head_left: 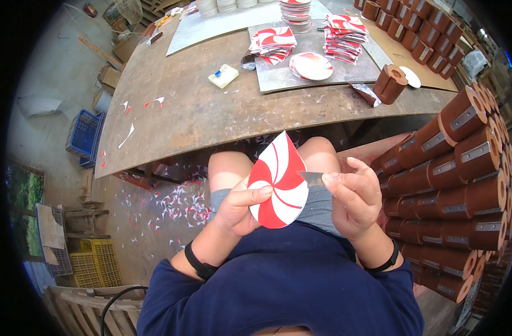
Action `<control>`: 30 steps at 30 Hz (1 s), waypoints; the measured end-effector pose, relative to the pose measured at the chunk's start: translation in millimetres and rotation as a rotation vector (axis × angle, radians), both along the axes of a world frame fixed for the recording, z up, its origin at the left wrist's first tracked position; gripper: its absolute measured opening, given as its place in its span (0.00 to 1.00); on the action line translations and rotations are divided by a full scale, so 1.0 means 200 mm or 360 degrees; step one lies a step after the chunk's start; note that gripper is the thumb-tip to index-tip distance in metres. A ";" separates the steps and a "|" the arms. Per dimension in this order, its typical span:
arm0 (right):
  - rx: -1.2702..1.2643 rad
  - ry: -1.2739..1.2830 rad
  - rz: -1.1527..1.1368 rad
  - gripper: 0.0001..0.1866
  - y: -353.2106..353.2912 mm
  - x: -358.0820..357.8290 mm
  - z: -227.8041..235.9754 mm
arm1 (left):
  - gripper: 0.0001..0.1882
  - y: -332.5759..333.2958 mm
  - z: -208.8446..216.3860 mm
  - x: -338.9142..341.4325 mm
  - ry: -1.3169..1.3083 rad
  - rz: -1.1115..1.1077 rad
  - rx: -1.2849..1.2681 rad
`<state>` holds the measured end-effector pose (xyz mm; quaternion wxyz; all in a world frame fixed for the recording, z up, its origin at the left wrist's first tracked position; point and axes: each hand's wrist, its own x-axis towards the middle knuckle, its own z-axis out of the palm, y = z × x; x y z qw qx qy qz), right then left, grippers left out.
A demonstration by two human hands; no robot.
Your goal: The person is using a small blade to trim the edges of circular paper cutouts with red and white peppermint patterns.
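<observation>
My left hand [243, 208] grips a red-and-white swirl-patterned disc [278, 182], thumb across its face and the other fingers behind it. The disc's lower edge is rounded, while its top still runs up to a point. Between thumb and fingertips, my right hand [354, 196] pinches a small grey pointed blade [313, 178]. The blade's tip meets the right edge of the disc; whether it lies in front of the sheet or cuts into it is hard to tell. Both hands are above my lap, short of the table's near edge.
Ahead stands a worn table [177, 112] bearing stacks of swirl-printed squares [275, 42], round swirl discs [312, 66] and a pale sponge-like block [223, 76]. Brown cylinders [463, 190] with metal plates are piled close on my right. Red and white scraps [183, 204] litter the floor at left.
</observation>
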<state>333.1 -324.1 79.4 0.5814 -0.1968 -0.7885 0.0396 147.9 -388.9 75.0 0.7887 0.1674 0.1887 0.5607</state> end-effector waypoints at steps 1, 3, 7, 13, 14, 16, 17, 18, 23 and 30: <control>0.0020 -0.0058 0.0013 0.14 -0.01 0.00 0.01 | 0.26 0.00 0.00 0.00 0.0015 0.0003 -0.0037; 0.0042 -0.0116 0.0026 0.14 -0.02 0.00 0.02 | 0.26 0.00 -0.01 0.00 -0.0010 -0.0001 -0.0046; 0.0055 -0.0127 0.0019 0.14 -0.02 0.00 0.02 | 0.26 0.00 -0.01 -0.01 -0.0025 -0.0025 -0.0057; 0.0111 -0.0165 -0.0020 0.14 -0.02 0.00 0.02 | 0.26 0.00 -0.04 -0.02 -0.0021 -0.0052 -0.0027; 0.0124 -0.0180 -0.0034 0.14 -0.02 0.00 0.02 | 0.26 0.00 -0.04 -0.02 -0.0021 -0.0052 -0.0026; 0.0125 -0.0134 -0.0031 0.14 -0.02 0.00 0.02 | 0.26 0.00 -0.03 -0.03 -0.0042 -0.0082 -0.0010; 0.0121 -0.0088 -0.0029 0.15 -0.02 0.00 0.02 | 0.26 0.00 -0.03 -0.03 -0.0042 -0.0081 -0.0007; 0.0123 -0.0089 -0.0030 0.15 -0.02 0.00 0.02 | 0.26 0.00 -0.02 -0.03 -0.0027 -0.0086 0.0009; 0.0110 -0.0148 0.0015 0.15 -0.02 0.00 0.02 | 0.26 0.00 -0.02 -0.02 -0.0027 -0.0110 0.0001; 0.0151 -0.0102 -0.0015 0.14 -0.02 -0.02 0.02 | 0.26 0.00 -0.02 -0.03 0.0043 -0.0092 0.0020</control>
